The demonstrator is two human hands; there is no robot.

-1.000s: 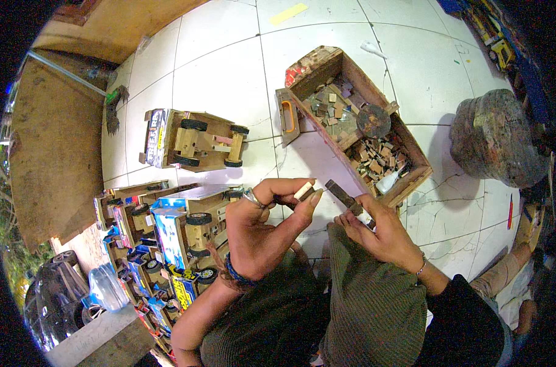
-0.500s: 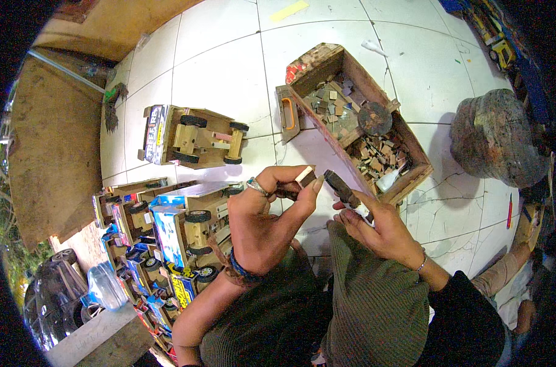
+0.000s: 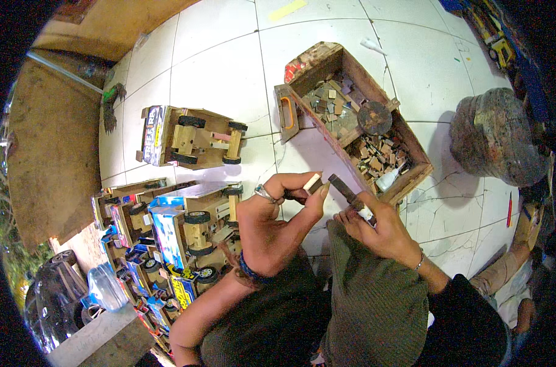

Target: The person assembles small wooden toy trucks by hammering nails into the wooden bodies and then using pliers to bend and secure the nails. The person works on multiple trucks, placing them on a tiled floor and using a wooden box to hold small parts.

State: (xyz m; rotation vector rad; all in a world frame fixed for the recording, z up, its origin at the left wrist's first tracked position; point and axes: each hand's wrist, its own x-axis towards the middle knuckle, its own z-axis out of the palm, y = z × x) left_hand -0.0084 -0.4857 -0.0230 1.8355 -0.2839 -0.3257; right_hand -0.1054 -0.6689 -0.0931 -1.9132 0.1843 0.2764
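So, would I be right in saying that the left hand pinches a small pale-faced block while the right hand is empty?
Not quite: the right hand is not empty. The head view shows it holding a dark bar-shaped object. The left hand does pinch the small pale-faced block.

We noted a small block, cream-white on its upturned face and dark brown along the side, pinched between thumb and fingertips of the left hand. It sat aslant, upper end to the right. Just beside it, across a narrow gap, we saw a dark, narrow bar gripped in the right hand, its free end pointing up and left toward the block. Lower in that grip we recorded a white piece with dark marks, partly covered; whether it joined the bar we could not tell.
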